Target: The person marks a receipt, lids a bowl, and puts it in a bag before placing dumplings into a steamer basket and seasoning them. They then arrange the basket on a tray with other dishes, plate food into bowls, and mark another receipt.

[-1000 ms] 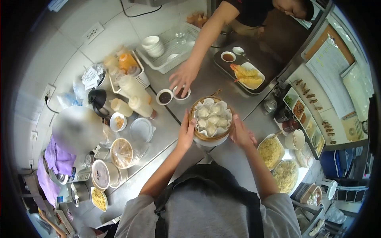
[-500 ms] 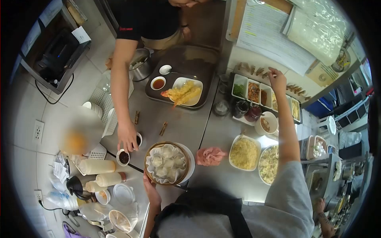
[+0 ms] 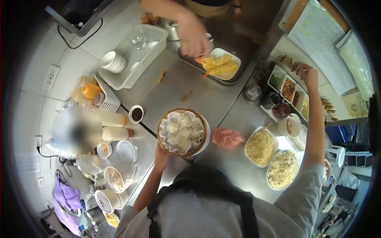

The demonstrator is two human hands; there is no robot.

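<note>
My left hand (image 3: 161,157) grips the near left side of a round bamboo steamer (image 3: 162,139); its fingers are mostly hidden beneath. Several pale dumplings (image 3: 184,132) sit inside on white paper, and a white plate (image 3: 207,139) shows under the steamer's right side. My right hand (image 3: 309,75) reaches up to a row of wooden clothespins (image 3: 286,60) along the wall above the topping containers (image 3: 288,88). Its fingers are closed together, and what they hold cannot be made out. A small bowl of dark sauce (image 3: 137,114) stands left of the steamer.
Across the counter, a co-worker's hand (image 3: 194,39) is over a dark tray (image 3: 234,82) with tempura (image 3: 220,65). Pink cloth (image 3: 227,138), yellow crumbs (image 3: 260,147) and a pale-filled bowl (image 3: 282,168) lie right. Squeeze bottles (image 3: 115,134) and a white basket (image 3: 131,81) stand left.
The co-worker's hand has gone from the sauce bowls to the tray, and one of the two sauce bowls has left its spot. My view has shifted; my hands stay at the steamer and clothespins.
</note>
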